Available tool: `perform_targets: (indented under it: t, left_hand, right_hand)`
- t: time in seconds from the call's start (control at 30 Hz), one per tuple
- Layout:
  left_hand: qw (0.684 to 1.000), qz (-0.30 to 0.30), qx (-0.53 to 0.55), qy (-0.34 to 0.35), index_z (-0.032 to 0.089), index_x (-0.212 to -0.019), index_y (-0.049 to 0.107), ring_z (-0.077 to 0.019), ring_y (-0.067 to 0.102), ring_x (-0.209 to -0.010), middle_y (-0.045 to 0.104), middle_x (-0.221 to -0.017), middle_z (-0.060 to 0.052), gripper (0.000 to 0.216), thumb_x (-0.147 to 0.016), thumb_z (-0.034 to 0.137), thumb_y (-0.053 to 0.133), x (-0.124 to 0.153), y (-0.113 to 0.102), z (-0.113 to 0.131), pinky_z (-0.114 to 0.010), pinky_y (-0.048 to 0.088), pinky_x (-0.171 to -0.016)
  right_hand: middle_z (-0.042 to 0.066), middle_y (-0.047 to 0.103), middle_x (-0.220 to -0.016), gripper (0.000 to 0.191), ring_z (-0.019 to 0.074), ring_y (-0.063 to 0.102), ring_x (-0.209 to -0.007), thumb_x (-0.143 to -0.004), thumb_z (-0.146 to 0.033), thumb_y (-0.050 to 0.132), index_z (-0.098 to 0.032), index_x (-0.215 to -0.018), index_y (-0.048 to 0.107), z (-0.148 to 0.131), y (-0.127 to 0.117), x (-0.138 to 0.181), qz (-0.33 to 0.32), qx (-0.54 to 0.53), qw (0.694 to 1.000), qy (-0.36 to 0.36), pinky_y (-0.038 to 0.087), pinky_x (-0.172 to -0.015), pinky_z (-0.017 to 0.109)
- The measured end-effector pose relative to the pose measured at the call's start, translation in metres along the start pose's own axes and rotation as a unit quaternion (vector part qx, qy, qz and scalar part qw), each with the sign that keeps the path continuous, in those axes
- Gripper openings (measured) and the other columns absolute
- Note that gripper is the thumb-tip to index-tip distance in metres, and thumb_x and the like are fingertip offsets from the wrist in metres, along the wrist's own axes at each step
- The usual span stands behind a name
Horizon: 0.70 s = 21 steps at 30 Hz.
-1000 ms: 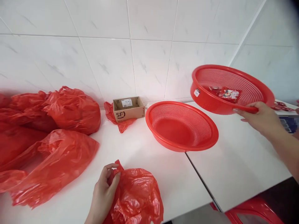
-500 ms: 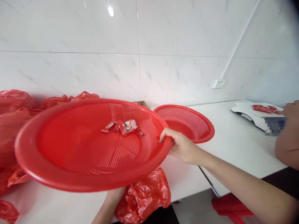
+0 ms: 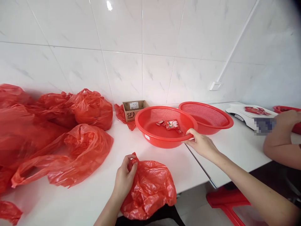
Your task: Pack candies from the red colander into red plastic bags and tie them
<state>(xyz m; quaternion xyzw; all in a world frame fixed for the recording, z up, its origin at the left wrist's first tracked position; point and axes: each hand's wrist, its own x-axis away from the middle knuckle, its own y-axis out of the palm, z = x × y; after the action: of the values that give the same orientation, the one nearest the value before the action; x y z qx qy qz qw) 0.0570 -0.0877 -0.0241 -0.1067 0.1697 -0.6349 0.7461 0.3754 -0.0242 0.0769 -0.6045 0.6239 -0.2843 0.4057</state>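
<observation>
My right hand grips the right front rim of a red plastic basket, thumb over the edge. A few small red wrapped packets lie inside it, against the right side. The fingers of my left hand pinch the edge of a crumpled red plastic bag, which droops over the table's front edge. What the bag holds, if anything, I cannot make out. Behind the first basket, to the right, stands a second red basket, partly overlapped by it.
Several red plastic bags are heaped along the left of the white table. A small cardboard box stands near the wall. To the right, a scale carries red packets beside another person's arm. A red stool sits below.
The basket in my right hand has moved away from me and down toward the table, uncovering my left hand, the box and more bags. The second basket has shifted right in view.
</observation>
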Motion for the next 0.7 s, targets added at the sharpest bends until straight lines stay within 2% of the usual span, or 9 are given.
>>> perform_targets:
  t: [0.1, 0.17, 0.2, 0.27, 0.37, 0.43, 0.5, 0.6, 0.7]
  left_hand:
    - [1.0, -0.006, -0.009, -0.001, 0.024, -0.108, 0.054, -0.0159, 0.056, -0.063, 0.067, -0.08, 0.002, 0.027, -0.089, 0.043, 0.049, -0.001, -0.001, -0.001, -0.029, 0.044, -0.067]
    - [1.0, -0.005, -0.011, 0.001, 0.024, -0.107, 0.055, -0.0165, 0.056, -0.063, 0.065, -0.075, 0.002, 0.027, -0.089, 0.043, 0.049, -0.002, -0.001, -0.002, -0.029, 0.043, -0.067]
    - [1.0, -0.004, -0.012, 0.002, 0.024, -0.106, 0.055, -0.0169, 0.056, -0.063, 0.065, -0.074, 0.003, 0.027, -0.089, 0.043, 0.048, -0.003, -0.001, -0.002, -0.029, 0.043, -0.067]
    - [1.0, -0.003, -0.013, 0.004, 0.024, -0.105, 0.056, -0.0179, 0.059, -0.066, 0.065, -0.073, 0.002, 0.027, -0.088, 0.043, 0.049, -0.004, -0.001, -0.001, -0.029, 0.044, -0.068]
    - [1.0, 0.0, -0.012, 0.005, 0.024, -0.104, 0.057, -0.0195, 0.062, -0.071, 0.067, -0.076, 0.001, 0.027, -0.087, 0.043, 0.05, -0.004, -0.001, 0.0, -0.03, 0.045, -0.07]
    - [1.0, 0.001, -0.011, 0.006, 0.023, -0.104, 0.058, -0.02, 0.064, -0.074, 0.069, -0.08, 0.0, 0.027, -0.086, 0.042, 0.051, -0.004, -0.002, 0.001, -0.03, 0.046, -0.071]
    - [1.0, -0.001, -0.009, 0.008, 0.023, -0.103, 0.058, -0.0201, 0.064, -0.076, 0.07, -0.087, -0.002, 0.027, -0.086, 0.042, 0.051, -0.004, -0.002, 0.002, -0.031, 0.046, -0.073]
    - [1.0, -0.007, -0.006, 0.008, 0.023, -0.102, 0.057, -0.0191, 0.064, -0.073, 0.071, -0.09, -0.002, 0.025, -0.088, 0.042, 0.05, -0.003, -0.003, 0.005, -0.031, 0.046, -0.074]
    - [1.0, -0.012, -0.003, 0.003, 0.024, -0.102, 0.056, -0.019, 0.062, -0.071, 0.07, -0.083, 0.0, 0.024, -0.088, 0.042, 0.05, -0.002, -0.004, 0.006, -0.03, 0.045, -0.072]
  right_hand:
    - [0.003, 0.071, -0.078, 0.017, 0.0268, 0.069, -0.079, -0.089, -0.038, 0.052, -0.026, -0.1, 0.055, 0.008, -0.005, 0.002, 0.039, 0.191, 0.981, 0.024, 0.04, -0.062, 0.031]
    - [0.005, 0.072, -0.076, 0.02, 0.0285, 0.069, -0.078, -0.091, -0.034, 0.047, -0.023, -0.106, 0.056, 0.006, -0.003, 0.006, 0.043, 0.233, 0.971, 0.031, 0.042, -0.064, 0.034]
    - [0.005, 0.072, -0.075, 0.022, 0.0276, 0.07, -0.076, -0.092, -0.034, 0.045, -0.022, -0.108, 0.056, 0.002, -0.001, 0.009, 0.031, 0.21, 0.977, 0.035, 0.043, -0.065, 0.034]
    - [0.003, 0.074, -0.08, 0.028, 0.0228, 0.07, -0.07, -0.093, -0.036, 0.046, -0.023, -0.118, 0.052, -0.009, 0.009, 0.017, -0.023, 0.089, 0.995, 0.027, 0.048, -0.068, 0.034]
    - [0.006, 0.073, -0.107, 0.051, 0.0174, 0.071, -0.074, -0.091, -0.039, 0.051, -0.026, -0.139, 0.036, -0.032, 0.029, 0.028, -0.095, -0.087, 0.991, -0.041, 0.052, -0.076, 0.033]
    - [0.01, 0.067, -0.124, 0.059, 0.0191, 0.071, -0.091, -0.09, -0.036, 0.055, -0.027, -0.143, 0.032, -0.047, 0.041, 0.03, -0.104, -0.115, 0.984, -0.085, 0.052, -0.084, 0.035]
    - [0.013, 0.062, -0.13, 0.058, 0.0222, 0.066, -0.11, -0.089, -0.033, 0.056, -0.025, -0.142, 0.035, -0.058, 0.05, 0.024, -0.103, -0.125, 0.982, -0.102, 0.05, -0.092, 0.039]
    - [0.015, 0.055, -0.139, 0.058, 0.0236, 0.053, -0.129, -0.09, -0.029, 0.055, -0.023, -0.144, 0.036, -0.064, 0.062, 0.002, -0.09, -0.145, 0.977, -0.126, 0.044, -0.103, 0.042]
    - [0.013, 0.045, -0.149, 0.063, 0.0246, 0.041, -0.138, -0.088, -0.025, 0.056, -0.025, -0.148, 0.033, -0.062, 0.076, -0.028, -0.06, -0.126, 0.98, -0.143, 0.035, -0.112, 0.045]
